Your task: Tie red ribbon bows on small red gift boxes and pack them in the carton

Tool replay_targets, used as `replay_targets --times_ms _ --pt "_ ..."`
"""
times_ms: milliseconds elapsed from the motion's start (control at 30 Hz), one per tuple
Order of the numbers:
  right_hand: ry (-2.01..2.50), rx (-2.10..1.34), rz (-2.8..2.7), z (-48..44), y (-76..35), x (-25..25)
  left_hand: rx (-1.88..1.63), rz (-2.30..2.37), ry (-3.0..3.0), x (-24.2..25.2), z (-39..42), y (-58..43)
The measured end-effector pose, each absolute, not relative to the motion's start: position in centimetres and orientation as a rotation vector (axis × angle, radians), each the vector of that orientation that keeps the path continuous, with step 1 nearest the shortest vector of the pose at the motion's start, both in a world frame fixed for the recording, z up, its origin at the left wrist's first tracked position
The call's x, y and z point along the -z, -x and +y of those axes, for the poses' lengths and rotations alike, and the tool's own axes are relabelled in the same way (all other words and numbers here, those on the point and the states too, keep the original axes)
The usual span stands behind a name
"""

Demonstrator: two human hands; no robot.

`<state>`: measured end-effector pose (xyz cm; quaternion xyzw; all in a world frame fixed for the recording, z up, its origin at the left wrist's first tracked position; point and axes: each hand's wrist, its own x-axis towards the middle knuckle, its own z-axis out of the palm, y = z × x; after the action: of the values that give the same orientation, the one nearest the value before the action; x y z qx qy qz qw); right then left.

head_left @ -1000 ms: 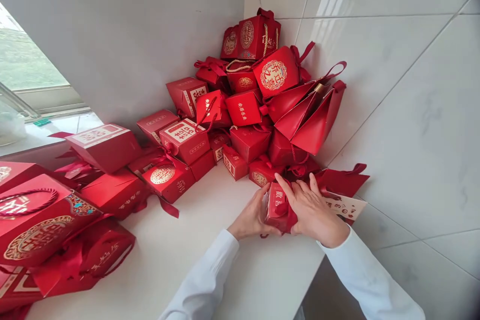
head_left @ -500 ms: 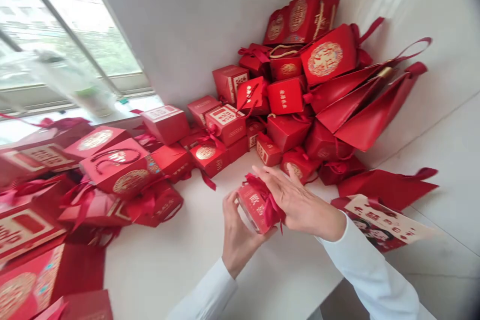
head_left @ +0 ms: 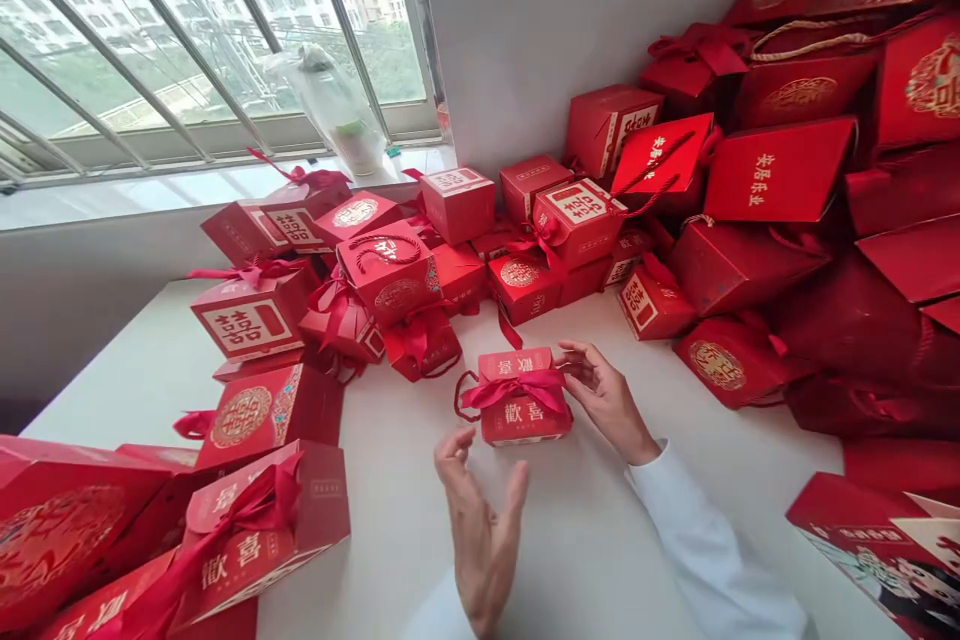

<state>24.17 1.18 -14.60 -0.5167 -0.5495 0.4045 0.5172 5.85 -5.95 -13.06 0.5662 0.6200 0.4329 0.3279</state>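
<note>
A small red gift box point(head_left: 525, 425) stands upright on the white table point(head_left: 405, 520), with a dark pink ribbon bow point(head_left: 519, 388) across its front and a red cord loop at its left side. Pale Chinese characters show above and below the bow. My left hand point(head_left: 480, 525) is just in front of the box, thumb and fingers spread, holding nothing. At the box's right side is my right hand point(head_left: 604, 400), its fingers apart and curved by the upper corner; whether a fingertip touches the box I cannot tell.
Red gift boxes point(head_left: 262, 315) crowd the table's left, with larger boxes point(head_left: 262, 530) nearer me. More boxes point(head_left: 780, 170) are piled high at the right. A printed red bag point(head_left: 885, 545) lies at the lower right. A plastic-wrapped cup point(head_left: 352, 135) stands on the windowsill.
The gift box has gone from between my hands to standing on the table. Both hands have let go and moved apart. The view has swung left toward the window.
</note>
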Motion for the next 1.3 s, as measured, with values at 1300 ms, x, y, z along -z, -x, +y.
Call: replay_targets --times_ms 1300 --pt "1.539 -0.849 -1.661 4.8 -24.3 7.3 -0.505 1.075 -1.740 3.6 8.4 -1.9"
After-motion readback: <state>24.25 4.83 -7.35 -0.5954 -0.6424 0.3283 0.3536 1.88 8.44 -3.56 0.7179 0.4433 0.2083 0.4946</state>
